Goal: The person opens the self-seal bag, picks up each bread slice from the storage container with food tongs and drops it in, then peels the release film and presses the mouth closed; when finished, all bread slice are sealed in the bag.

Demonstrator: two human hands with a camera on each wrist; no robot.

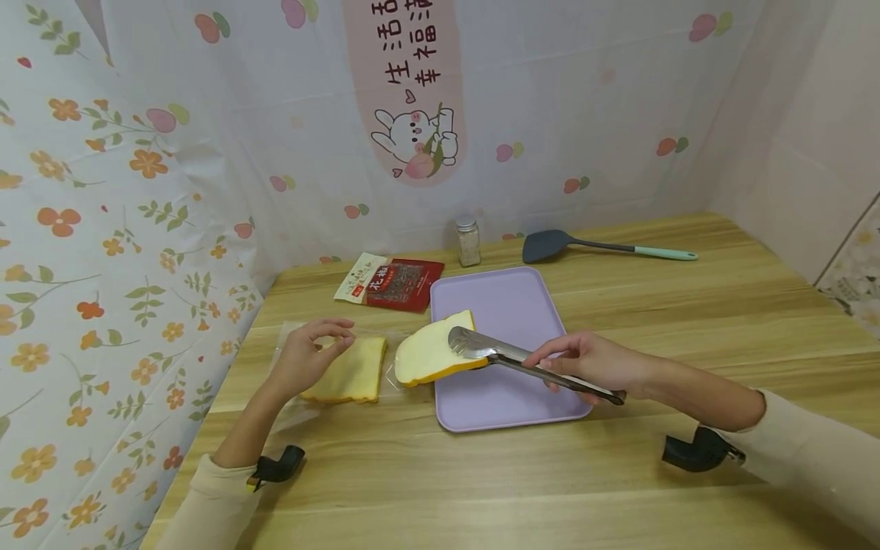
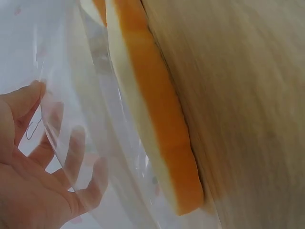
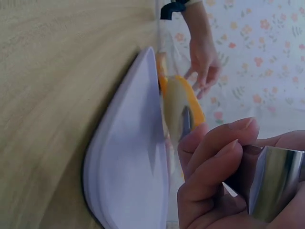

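My right hand (image 1: 594, 363) grips the handle of metal tongs (image 1: 509, 355). Their tips clasp a slice of bread (image 1: 433, 351), tilted over the left edge of a lilac tray (image 1: 512, 405). Under my left hand (image 1: 312, 355) lies more sliced bread (image 1: 351, 374) in a clear plastic bag. The left wrist view shows thumb and fingers pinching the raised edge of the plastic bag (image 2: 90, 90), other fingers showing through the film. Beside them is the brown crust of the bread (image 2: 157, 114). In the right wrist view, the tongs' metal handle (image 3: 276, 181) lies within my curled fingers.
Behind the tray stands a glass spice jar (image 1: 468, 241) with a metal lid. A red and white seasoning packet (image 1: 392, 283) lies at the tray's back left. To the back right is a spatula (image 1: 591, 244) with a mint handle. Patterned cloth hangs behind and left.
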